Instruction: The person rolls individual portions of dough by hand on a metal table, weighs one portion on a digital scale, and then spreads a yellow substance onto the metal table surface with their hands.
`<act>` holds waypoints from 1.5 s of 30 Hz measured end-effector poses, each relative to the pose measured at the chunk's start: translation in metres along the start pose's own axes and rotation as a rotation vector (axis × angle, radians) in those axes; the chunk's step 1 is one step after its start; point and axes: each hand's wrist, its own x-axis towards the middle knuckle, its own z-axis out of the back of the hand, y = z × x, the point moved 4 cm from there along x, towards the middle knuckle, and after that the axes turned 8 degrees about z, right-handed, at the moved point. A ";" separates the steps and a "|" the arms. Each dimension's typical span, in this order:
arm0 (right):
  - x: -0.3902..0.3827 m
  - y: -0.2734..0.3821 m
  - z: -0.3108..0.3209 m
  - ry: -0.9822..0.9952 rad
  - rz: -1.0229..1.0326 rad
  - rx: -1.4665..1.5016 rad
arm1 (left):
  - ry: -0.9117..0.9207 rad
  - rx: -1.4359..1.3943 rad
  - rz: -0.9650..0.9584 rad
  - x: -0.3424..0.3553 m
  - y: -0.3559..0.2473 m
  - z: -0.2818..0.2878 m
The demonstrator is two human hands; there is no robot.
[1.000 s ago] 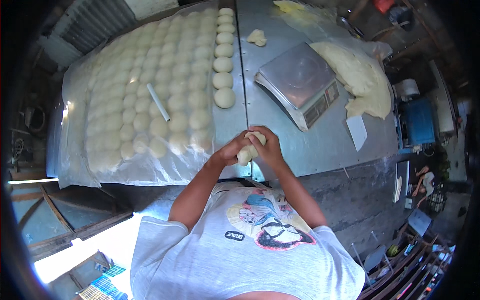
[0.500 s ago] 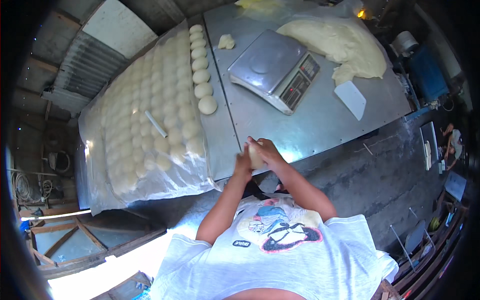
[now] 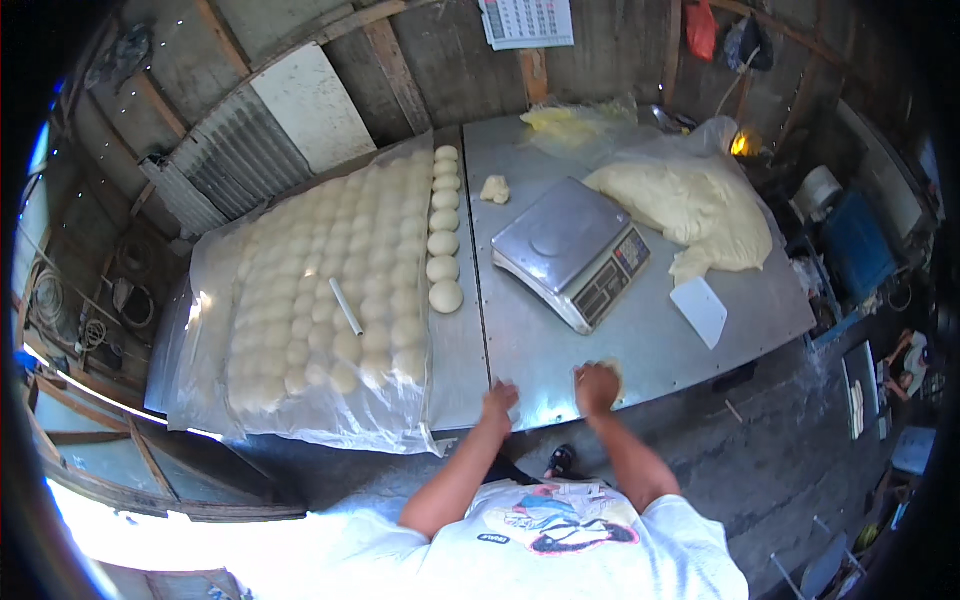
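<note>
Right hand [image 3: 597, 388] is down on the grey sheet-metal table [image 3: 650, 345], near its front edge, cupped over a small pale-cream lump of soft dough [image 3: 616, 382]. Lump peeks out at the hand's right side; from here I can't tell if the fingers clench it. Left hand [image 3: 501, 398] is by the same edge, fingers loose, nothing visible in it. Beyond: flat-topped silver digital scale [image 3: 570, 250], flat white scraper [image 3: 700, 312], single column of round cream dough balls [image 3: 442, 243].

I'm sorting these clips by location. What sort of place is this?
Probably a small bakery workroom: rows of dough balls under plastic sheeting, a digital scale and a large dough mass.
</note>
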 end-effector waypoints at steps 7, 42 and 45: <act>0.030 0.097 0.066 0.268 -0.367 1.466 | -0.208 -0.101 -0.520 -0.050 -0.075 -0.043; 0.000 0.094 0.066 0.411 -0.574 1.635 | -0.559 -0.015 -0.938 -0.079 -0.050 -0.044; 0.049 0.129 0.150 -0.146 0.151 1.095 | -0.261 0.264 -1.131 -0.123 -0.105 -0.081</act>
